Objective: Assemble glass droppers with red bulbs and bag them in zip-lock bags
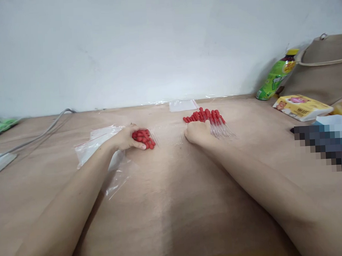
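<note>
Right now the left hand [133, 138] is clamped around a bundle of red-bulbed droppers [144, 138], their thin clear stems pointing rightward over the table [153, 220]. Apart from it, the right hand [198, 131] curls at a fanned row of similar droppers [207, 114]; whether its fingers grip any, I cannot tell. Clear plastic bags [84, 151] lie beside the left forearm, and a green-labelled bottle [276, 78] sits far right.

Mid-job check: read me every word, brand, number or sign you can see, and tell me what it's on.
No text can be read with certainty.
Green bottle: label marks, too small and blurred to read.
Yellow box: printed marks, too blurred to read.
Red-tipped pieces at the left hand: no lettering visible.
</note>
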`<action>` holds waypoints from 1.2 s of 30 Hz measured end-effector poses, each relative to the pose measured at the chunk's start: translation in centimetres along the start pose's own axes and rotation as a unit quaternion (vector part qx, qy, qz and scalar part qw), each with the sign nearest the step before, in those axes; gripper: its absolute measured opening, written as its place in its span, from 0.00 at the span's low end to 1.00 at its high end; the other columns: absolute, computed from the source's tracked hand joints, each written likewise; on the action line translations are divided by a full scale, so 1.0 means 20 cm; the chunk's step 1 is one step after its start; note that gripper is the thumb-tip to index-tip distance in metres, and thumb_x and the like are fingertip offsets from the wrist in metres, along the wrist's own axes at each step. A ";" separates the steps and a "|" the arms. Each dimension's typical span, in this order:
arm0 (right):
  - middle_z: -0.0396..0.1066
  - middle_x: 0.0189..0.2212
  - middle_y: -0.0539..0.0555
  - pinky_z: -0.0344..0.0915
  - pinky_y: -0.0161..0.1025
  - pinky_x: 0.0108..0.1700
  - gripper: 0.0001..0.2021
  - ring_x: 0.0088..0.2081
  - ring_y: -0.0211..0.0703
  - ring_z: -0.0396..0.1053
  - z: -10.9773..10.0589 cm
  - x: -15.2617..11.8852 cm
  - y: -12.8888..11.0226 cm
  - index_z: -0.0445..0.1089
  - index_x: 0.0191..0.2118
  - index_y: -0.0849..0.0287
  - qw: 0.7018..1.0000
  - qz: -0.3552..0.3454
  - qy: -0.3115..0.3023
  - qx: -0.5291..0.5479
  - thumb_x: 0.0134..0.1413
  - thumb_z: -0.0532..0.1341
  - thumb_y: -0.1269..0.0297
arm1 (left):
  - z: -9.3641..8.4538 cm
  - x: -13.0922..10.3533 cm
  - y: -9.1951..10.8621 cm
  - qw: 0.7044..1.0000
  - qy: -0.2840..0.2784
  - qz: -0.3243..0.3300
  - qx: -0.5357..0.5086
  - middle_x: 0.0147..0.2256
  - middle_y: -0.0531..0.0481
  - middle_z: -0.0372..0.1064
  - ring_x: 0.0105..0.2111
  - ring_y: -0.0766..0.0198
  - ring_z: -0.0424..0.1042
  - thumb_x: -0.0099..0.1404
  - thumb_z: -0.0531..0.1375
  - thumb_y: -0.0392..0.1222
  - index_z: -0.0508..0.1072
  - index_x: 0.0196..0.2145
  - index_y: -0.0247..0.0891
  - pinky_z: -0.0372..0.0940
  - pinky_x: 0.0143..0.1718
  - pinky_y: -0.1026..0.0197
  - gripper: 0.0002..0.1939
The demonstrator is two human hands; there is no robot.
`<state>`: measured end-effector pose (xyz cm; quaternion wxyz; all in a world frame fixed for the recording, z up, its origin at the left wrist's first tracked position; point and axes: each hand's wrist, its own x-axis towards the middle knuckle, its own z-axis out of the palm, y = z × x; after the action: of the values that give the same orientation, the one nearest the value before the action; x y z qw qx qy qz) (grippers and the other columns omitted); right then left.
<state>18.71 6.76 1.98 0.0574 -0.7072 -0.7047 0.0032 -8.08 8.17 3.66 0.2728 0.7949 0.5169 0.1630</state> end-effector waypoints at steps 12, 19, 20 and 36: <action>0.71 0.25 0.60 0.48 0.42 0.35 0.16 0.27 0.46 0.66 -0.04 -0.24 0.16 0.67 0.32 0.65 0.993 -0.072 0.089 -0.018 0.57 0.46 0.61 | 0.06 0.06 0.05 0.996 -0.037 0.067 -0.046 0.50 0.45 0.64 0.49 0.55 0.64 0.44 0.67 0.48 0.66 0.50 0.41 0.59 0.50 0.55 0.35; 0.68 0.25 0.55 0.48 0.41 0.35 0.12 0.24 0.42 0.61 0.08 -0.31 0.24 0.60 0.32 0.62 0.977 -0.126 0.164 0.057 0.60 0.44 0.63 | -0.01 0.12 0.06 0.992 0.097 -0.070 -0.048 0.31 0.48 0.72 0.32 0.62 0.71 0.53 0.60 0.53 0.71 0.35 0.37 0.65 0.35 0.61 0.18; 0.68 0.25 0.55 0.48 0.40 0.34 0.12 0.25 0.42 0.61 0.10 -0.31 0.24 0.60 0.31 0.61 0.973 -0.133 0.176 0.072 0.60 0.44 0.63 | 0.00 0.14 0.07 0.991 0.109 -0.075 -0.028 0.31 0.48 0.72 0.32 0.62 0.70 0.53 0.59 0.52 0.71 0.34 0.36 0.64 0.35 0.62 0.17; 0.69 0.29 0.55 0.50 0.41 0.36 0.10 0.30 0.44 0.63 0.17 -0.32 0.27 0.61 0.33 0.60 0.945 -0.160 0.228 0.173 0.59 0.47 0.63 | -0.21 0.26 -0.02 0.929 -0.043 -0.234 0.284 0.33 0.46 0.73 0.37 0.52 0.69 0.39 0.62 0.51 0.75 0.29 0.38 0.60 0.38 0.62 0.19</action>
<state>23.76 0.59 -2.37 0.3373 -0.5461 -0.7655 -0.0452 -8.54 14.08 6.60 0.0883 0.7015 0.7010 -0.0932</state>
